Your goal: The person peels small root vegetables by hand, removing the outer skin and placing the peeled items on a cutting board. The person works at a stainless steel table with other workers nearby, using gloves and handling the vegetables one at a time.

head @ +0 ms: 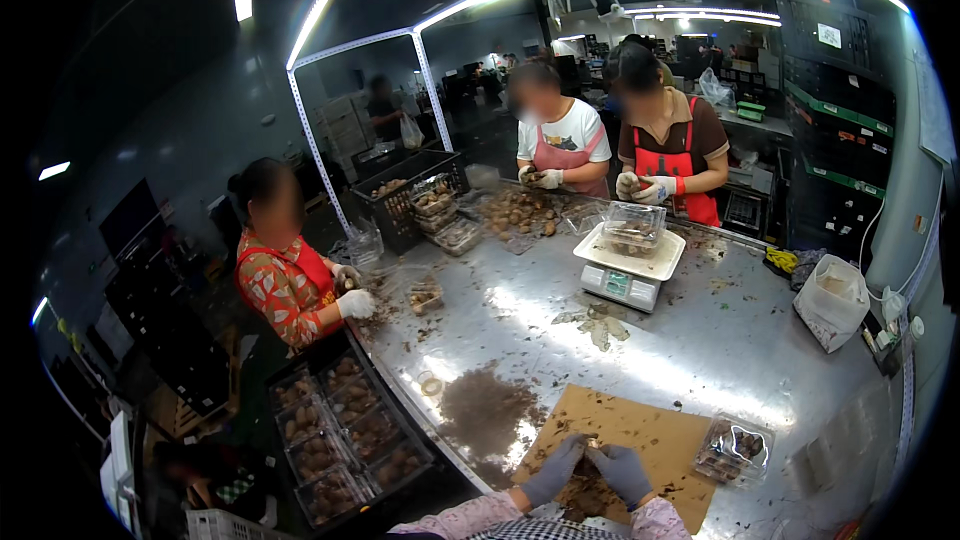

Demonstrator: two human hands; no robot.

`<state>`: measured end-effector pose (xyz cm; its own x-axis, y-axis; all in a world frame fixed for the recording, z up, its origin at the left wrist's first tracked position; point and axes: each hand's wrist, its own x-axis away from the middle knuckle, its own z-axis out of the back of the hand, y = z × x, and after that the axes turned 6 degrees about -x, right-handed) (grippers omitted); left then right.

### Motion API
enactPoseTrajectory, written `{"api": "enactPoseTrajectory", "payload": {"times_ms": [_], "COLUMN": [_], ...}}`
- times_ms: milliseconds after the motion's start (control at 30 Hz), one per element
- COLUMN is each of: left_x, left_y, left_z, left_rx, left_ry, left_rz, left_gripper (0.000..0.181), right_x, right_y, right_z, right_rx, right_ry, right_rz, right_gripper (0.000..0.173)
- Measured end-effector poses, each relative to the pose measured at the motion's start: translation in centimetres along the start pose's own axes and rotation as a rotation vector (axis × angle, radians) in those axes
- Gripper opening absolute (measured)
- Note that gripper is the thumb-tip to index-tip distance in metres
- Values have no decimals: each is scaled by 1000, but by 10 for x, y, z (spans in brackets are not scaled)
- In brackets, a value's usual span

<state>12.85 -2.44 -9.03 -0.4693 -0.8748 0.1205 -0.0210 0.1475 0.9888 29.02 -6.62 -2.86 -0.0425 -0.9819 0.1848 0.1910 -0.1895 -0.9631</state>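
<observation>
My left hand and my right hand, both in grey gloves, meet over a sheet of brown cardboard. Between their fingertips is a small brown piece of produce, mostly covered by the gloves. Dark soil and scraps lie beneath my wrists. Right of my right hand, a clear plastic clamshell box with brown pieces inside sits at the cardboard's edge. Left of the cardboard, a patch of loose soil covers the metal table.
A digital scale bears a filled clamshell. Filled boxes fill a black crate at the left edge. Three gloved co-workers stand around the table, near a produce heap. A white bag stands at right; a black basket stands at the far left.
</observation>
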Motion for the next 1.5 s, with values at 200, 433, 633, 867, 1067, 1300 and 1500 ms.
{"api": "enactPoseTrajectory", "payload": {"times_ms": [200, 433, 633, 867, 1067, 1300, 1500], "left_x": [-24, -6, -1, -4, 4, 16, 22], "left_y": [-2, 37, 20, 37, 28, 50, 36], "left_z": [2, 2, 4, 21, 15, 16, 11], "left_rx": [172, -5, -330, -37, -291, -224, -268], "left_ry": [36, 9, -74, -39, -84, -52, -67], "left_rz": [34, -20, -84, 233, -39, 29, -142], "left_gripper": [36, 40, 44, 49, 52, 45, 50], "right_x": [-4, 6, 3, -3, 5, 7, 12], "right_y": [33, -16, -2, 5, -7, 11, -15], "right_z": [-2, 17, 12, 11, 3, -3, -2], "right_rx": [105, 102, 192, 291, 73, 66, 155], "right_ry": [8, -11, -91, -15, -149, -10, -91], "right_rz": [80, 37, 157, 321, -20, 191, 47], "right_gripper": [36, 34, 31, 33, 33, 32, 30]}}
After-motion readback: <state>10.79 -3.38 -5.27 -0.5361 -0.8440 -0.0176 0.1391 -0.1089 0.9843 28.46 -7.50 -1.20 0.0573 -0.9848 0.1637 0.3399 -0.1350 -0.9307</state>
